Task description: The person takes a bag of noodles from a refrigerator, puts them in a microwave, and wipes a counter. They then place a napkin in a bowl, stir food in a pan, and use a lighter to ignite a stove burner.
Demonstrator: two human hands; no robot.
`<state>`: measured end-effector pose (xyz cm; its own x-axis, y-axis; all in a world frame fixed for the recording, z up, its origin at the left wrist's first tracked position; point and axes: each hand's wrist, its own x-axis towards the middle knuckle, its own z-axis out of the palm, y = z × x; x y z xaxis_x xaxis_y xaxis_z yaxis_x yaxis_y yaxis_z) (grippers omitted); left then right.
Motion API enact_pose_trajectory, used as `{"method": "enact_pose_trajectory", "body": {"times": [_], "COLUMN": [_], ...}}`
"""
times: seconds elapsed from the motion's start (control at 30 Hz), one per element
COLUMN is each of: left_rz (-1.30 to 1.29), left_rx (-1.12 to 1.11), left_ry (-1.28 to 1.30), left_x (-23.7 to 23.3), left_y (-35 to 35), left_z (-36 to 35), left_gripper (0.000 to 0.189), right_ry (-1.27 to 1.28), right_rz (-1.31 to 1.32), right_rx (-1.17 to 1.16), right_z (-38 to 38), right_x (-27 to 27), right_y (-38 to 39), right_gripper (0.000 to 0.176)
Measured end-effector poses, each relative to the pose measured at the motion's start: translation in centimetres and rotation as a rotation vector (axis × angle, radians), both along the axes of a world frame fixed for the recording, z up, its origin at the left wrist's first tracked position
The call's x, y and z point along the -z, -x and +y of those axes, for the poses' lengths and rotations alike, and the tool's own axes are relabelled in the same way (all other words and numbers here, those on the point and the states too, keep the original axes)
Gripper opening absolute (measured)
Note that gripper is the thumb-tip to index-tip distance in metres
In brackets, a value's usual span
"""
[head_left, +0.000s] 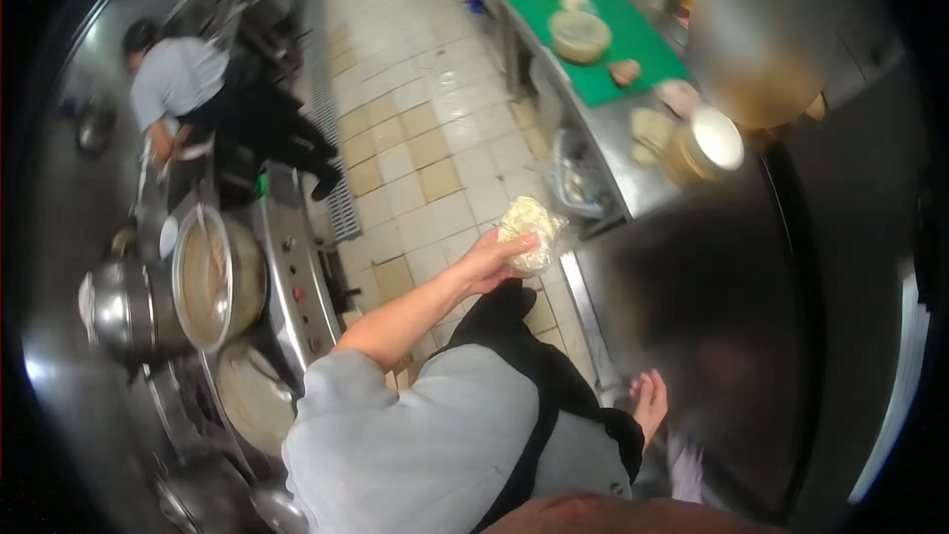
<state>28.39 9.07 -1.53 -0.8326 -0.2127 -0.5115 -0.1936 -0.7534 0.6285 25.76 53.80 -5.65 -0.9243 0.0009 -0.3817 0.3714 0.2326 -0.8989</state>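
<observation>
My left hand (491,259) is closed around a clear plastic tub of pale yellow, shredded-looking food (528,229), held out in front of me above the tiled floor. The thumb lies over the near side of the tub, and the fingers beneath are mostly hidden. Low at my side, my right hand (649,401) hangs by a dark, shiny surface (712,326). Its fingers are loosely bent and a little apart, with nothing in them.
Ahead right, a steel counter carries a green cutting board (618,35), a covered tub (580,37) and a white-topped container (716,138). A stove with a large pot (219,277) and a wok (255,398) stands left. Another person (198,89) bends over the line there.
</observation>
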Motion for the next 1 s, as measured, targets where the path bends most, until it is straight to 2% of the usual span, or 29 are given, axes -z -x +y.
{"method": "enact_pose_trajectory", "body": {"times": [0.07,0.1,0.27,0.37,0.47,0.53,0.57,0.6,0.67,0.7,0.73,0.8,0.83,0.87,0.93,0.97,1.0], "left_rz": [-0.015,-0.045,-0.075,-0.031,0.023,0.285,0.237,0.239,0.360,0.242,0.201,0.143,0.139,0.133,0.064,0.056,0.062], "left_rx": [-0.006,-0.040,-0.224,-0.282,-0.420,-0.553,-0.576,-0.579,-0.723,-0.753,-0.812,-0.838,-0.879,-0.894,-0.963,-1.011,-1.012], "left_ry": [0.024,0.026,0.053,0.018,0.083,-0.159,-0.057,-0.056,-0.094,-0.020,-0.010,0.010,0.003,-0.020,-0.043,-0.130,-0.143], "left_x": [-1.7,-0.3,-0.9,-1.0,-1.1,-1.8,-1.5,-1.9,-3.2,-2.6,-2.6,-1.5,-1.3,-0.3,1.6,2.3,3.0], "left_y": [-0.1,-0.7,-6.0,-10.7,-14.8,-16.2,-16.6,-16.6,-15.9,-15.6,-15.1,-14.8,-14.4,-14.5,-14.4,-14.5,-14.7], "left_z": [-1.8,-3.0,-5.7,-5.2,-2.3,0.0,1.0,1.9,3.2,2.9,2.8,1.7,1.2,0.3,-2.5,-4.1,-6.1], "left_gripper": [0.044,0.044,0.048,0.053,0.058,0.065,0.081,0.081,0.099,0.114,0.112,0.111,0.100,0.100,0.085,0.069,0.069], "right_ry": [0.113,0.115,0.129,0.122,0.131,0.119,0.120,0.160,0.181,0.081,-0.024,-0.090,0.025,0.139,0.086,0.052,0.019], "right_rz": [-0.029,-0.018,-0.058,-0.047,0.037,0.117,0.120,0.114,0.090,0.157,0.225,0.167,0.056,-0.055,-0.084,-0.076,-0.065], "right_rx": [-0.069,-0.136,-0.410,-0.541,-0.783,-0.945,-0.955,-1.010,-1.043,-1.135,-1.232,-1.231,-1.153,-1.067,-1.061,-1.053,-1.043], "right_z": [-0.7,-1.8,-10.5,-15.3,-19.1,-20.1,-20.4,-20.9,-21.5,-21.7,-21.8,-21.8,-22.2,-22.6,-24.7,-25.8,-27.2], "right_x": [2.0,2.2,1.3,0.9,0.1,2.9,4.1,4.7,4.4,3.2,2.5,3.1,3.9,4.4,3.6,3.6,3.6], "right_y": [2.9,4.2,9.7,11.5,12.8,13.9,14.4,14.5,15.3,15.9,16.5,17.1,17.2,17.2,17.2,17.3,17.4], "right_gripper": [0.034,0.033,0.032,0.033,0.033,0.031,0.031,0.031,0.030,0.029,0.029,0.028,0.028,0.027,0.027,0.027,0.027]}}
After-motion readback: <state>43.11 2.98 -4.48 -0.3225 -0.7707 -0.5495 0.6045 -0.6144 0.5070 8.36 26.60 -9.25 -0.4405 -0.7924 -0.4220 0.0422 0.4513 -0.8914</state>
